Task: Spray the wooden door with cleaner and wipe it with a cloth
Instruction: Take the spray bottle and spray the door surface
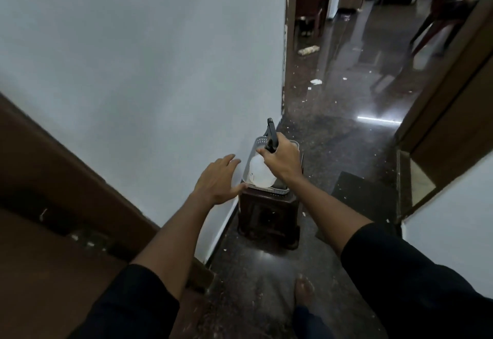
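My right hand (282, 158) grips the black trigger head of the spray bottle (260, 171), which stands in a grey basket (256, 142) on a dark stool (268, 213). At nine o'clock of it, my left hand (217, 178) hovers, fingers spread. The wooden door (53, 205) lies at eight o'clock.

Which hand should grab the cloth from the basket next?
Left. The left hand hovers open beside the basket, where the white cloth lies. The right hand already grips the spray bottle.
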